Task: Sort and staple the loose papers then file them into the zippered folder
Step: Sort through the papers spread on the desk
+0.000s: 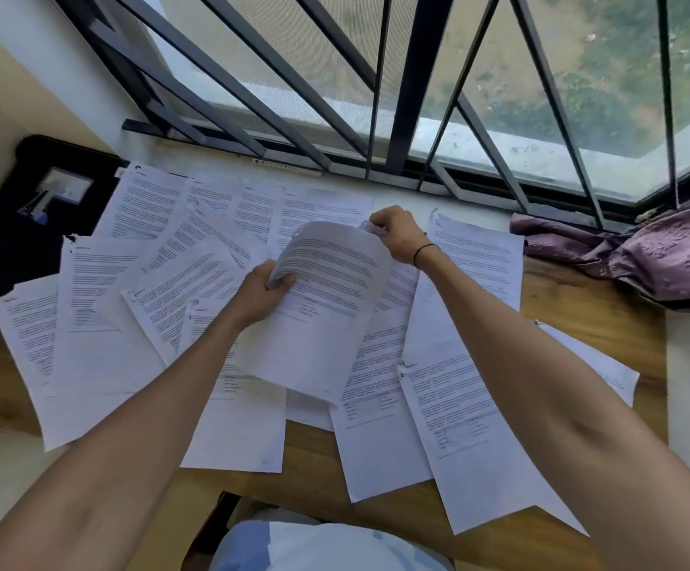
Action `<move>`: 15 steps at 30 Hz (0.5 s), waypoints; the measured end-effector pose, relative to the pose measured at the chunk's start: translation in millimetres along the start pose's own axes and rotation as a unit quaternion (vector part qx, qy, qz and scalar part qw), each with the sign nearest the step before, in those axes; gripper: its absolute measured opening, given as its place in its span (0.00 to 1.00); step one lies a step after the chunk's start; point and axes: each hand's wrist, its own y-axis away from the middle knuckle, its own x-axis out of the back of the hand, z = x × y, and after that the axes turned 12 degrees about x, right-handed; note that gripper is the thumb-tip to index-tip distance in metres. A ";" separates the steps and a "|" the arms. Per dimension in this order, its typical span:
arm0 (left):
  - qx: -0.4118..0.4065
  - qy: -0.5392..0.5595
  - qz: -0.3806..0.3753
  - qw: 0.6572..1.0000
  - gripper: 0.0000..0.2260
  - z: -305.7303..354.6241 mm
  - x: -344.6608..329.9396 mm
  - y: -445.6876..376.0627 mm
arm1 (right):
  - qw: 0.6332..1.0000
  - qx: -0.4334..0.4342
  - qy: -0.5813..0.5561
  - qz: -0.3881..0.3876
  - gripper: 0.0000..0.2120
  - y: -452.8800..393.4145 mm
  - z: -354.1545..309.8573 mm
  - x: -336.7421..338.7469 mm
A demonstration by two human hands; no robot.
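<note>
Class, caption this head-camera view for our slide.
Both hands lift a curled paper bundle above loose sheets.

The printed lines on the loose papers point(454, 410) and on the held sheets point(326, 307) are too blurred to read.
</note>
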 end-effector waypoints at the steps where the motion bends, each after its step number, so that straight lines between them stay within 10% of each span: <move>1: -0.010 0.001 -0.001 1.000 0.16 6.0 -1.1 1.4 | 1.000 0.018 -0.015 -0.017 0.25 -1.8 -8.4 6.2; 3: -0.031 0.014 -0.006 0.999 0.06 17.0 -3.7 3.7 | 0.998 0.038 -0.037 -0.040 0.24 -8.5 -20.7 17.3; 8: -0.080 -0.015 -0.042 0.996 0.20 26.6 -4.7 0.4 | 0.990 0.063 -0.051 -0.116 0.09 -25.0 -49.3 32.9; 15: -0.021 0.089 0.036 0.995 0.17 35.4 -5.5 5.1 | 0.990 0.099 -0.032 -0.096 0.18 -24.2 -93.0 25.5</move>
